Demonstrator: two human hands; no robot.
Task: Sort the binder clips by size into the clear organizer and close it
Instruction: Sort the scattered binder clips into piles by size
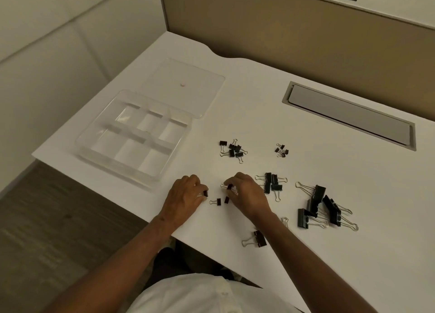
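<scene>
The clear organizer (94,145) lies open at the left of the white desk, its compartments holding nothing, its lid (188,86) flat behind it. Black binder clips lie in heaps: small ones (233,149), tiny ones (282,150), medium ones (270,184) and large ones (322,206). My left hand (186,196) pinches a small clip (205,193) at its fingertips. My right hand (247,195) holds another small clip (229,187). Two small clips (219,202) lie on the desk between my hands.
One medium clip (259,238) sits near the desk's front edge under my right forearm. A grey cable hatch (348,117) is set into the desk at the back right. A beige partition (306,34) rises behind the desk.
</scene>
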